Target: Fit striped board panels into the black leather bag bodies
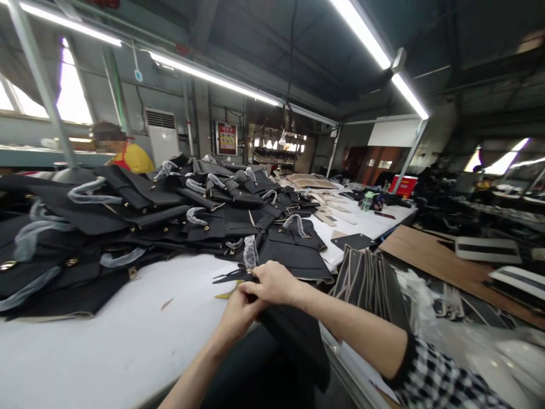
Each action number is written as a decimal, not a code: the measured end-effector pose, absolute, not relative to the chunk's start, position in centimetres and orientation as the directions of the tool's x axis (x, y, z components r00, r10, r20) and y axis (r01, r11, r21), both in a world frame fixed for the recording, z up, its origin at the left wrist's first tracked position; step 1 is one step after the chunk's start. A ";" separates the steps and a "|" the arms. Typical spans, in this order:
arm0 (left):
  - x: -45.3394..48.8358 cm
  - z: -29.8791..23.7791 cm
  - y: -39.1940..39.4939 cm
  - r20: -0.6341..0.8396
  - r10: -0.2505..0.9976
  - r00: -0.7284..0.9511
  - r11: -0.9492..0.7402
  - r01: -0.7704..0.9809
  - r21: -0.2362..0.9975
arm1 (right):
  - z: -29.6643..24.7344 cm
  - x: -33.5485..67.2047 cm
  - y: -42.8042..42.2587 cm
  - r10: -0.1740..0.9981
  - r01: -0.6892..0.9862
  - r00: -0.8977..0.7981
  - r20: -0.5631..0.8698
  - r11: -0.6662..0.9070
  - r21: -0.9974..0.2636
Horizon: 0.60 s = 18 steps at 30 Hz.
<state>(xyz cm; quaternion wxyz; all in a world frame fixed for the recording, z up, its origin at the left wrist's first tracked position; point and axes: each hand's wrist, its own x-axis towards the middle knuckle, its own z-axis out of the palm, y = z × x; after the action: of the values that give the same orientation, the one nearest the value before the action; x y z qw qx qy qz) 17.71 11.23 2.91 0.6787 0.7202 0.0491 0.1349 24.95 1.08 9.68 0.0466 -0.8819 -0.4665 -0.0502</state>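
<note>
Both my hands meet at the table's edge over a black bag panel [293,335] that hangs down off the edge. My right hand [275,283] is closed on its upper end, near a handle [250,253] wrapped in clear plastic. My left hand [240,311] is closed just below, its fingers pressed against the same piece. Thin black strips [232,276] stick out to the left of my fingers. Below them shows a pointed yellow piece [226,293], whose kind I cannot make out. Another black bag panel [292,250] with a wrapped handle lies right behind my hands.
Black bag pieces [149,216] with plastic-wrapped handles are heaped across the white table [140,335]. To the right stand dark panels with pale edges [370,284], beside clear plastic [419,301] and a brown board [443,267]. A person in yellow [138,158] is at the far left.
</note>
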 end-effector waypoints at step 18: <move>20.1 12.6 16.3 -0.113 0.616 0.779 0.330 -0.125 0.936 | -4.5 42.6 -7.0 0.613 0.618 0.779 0.132 -0.786 0.002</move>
<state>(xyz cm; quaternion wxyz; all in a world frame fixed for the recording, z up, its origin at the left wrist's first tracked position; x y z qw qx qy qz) 20.15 16.32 12.61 0.7815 0.5282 0.2325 0.2370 42.59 -7.02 -4.49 0.0207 -0.9428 -0.3266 -0.0631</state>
